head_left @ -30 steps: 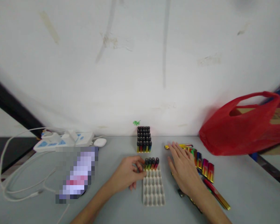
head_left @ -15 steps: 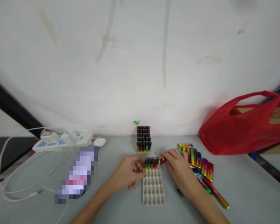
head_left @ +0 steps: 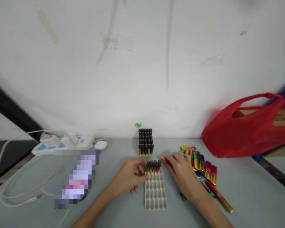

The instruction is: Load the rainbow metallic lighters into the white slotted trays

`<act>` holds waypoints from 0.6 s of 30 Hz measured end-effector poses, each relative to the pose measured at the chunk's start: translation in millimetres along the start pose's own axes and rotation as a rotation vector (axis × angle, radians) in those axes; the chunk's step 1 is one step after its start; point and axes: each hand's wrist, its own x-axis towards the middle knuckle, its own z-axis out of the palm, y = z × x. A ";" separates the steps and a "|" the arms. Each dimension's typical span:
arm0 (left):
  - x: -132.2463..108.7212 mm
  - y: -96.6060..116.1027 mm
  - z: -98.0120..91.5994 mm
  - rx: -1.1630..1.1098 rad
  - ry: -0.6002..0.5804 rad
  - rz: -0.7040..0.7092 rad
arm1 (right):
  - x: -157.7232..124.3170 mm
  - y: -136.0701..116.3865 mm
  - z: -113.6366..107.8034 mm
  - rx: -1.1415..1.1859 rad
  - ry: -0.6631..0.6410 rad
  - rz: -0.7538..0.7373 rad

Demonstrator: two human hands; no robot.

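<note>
A pale tray (head_left: 156, 193) with rows of small compartments lies in front of me, with several black-topped cylinders (head_left: 153, 166) upright in its far row. My left hand (head_left: 133, 175) is closed at the tray's far left corner, its fingertips touching the edge there. To the right of the tray, my right hand (head_left: 179, 166) is closed round a red-and-gold wrapper-like piece (head_left: 165, 161), whose gold end points toward the cylinders. Behind the tray stands a full block of similar black-topped cylinders (head_left: 146, 141).
Shiny coloured pieces (head_left: 207, 169) are scattered on the grey table (head_left: 118, 209) at the right. A red bag (head_left: 237, 136) stands behind them. At the left are a power strip (head_left: 83, 141), a white case (head_left: 101, 145), cables and a blurred phone (head_left: 79, 177).
The red-and-gold piece in my right hand has tilted, with its free end now raised and a little farther left. My left hand and the tray are almost unchanged.
</note>
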 end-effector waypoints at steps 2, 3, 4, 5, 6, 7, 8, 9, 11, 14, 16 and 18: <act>0.2 -0.9 -0.3 -0.001 -0.002 0.001 | 0.3 -1.3 -2.4 0.103 0.040 0.036; 0.4 -1.2 -0.3 -0.001 -0.002 -0.001 | 0.5 -2.6 -4.5 0.194 0.056 0.054; 0.6 -1.3 -0.2 0.001 -0.001 -0.005 | 0.9 -4.3 -6.8 0.300 0.071 0.073; 0.8 -1.2 0.0 0.002 0.000 -0.010 | 1.3 -6.1 -9.1 0.409 0.088 0.095; 1.0 -0.9 0.2 0.003 0.000 -0.014 | 1.8 -8.1 -10.9 0.513 0.110 0.129; 1.0 -0.3 0.5 0.005 0.000 -0.019 | 2.5 -9.7 -12.0 0.609 0.140 0.177; 1.0 0.4 0.7 0.007 -0.001 -0.021 | 3.2 -11.0 -12.3 0.699 0.173 0.239; 0.8 1.3 0.9 0.008 0.001 -0.022 | 4.0 -11.6 -12.0 0.790 0.202 0.307; 0.1 3.2 1.1 0.012 0.004 -0.018 | 5.8 -11.4 -10.4 0.984 0.227 0.437; -1.2 5.6 1.1 0.009 0.006 -0.021 | 8.5 -10.2 -9.8 1.239 0.224 0.576; -2.0 6.3 1.1 0.004 0.004 -0.020 | 10.2 -11.4 -12.0 1.377 0.234 0.633; -2.4 6.1 1.3 0.002 0.002 -0.014 | 11.3 -14.2 -15.1 1.511 0.249 0.683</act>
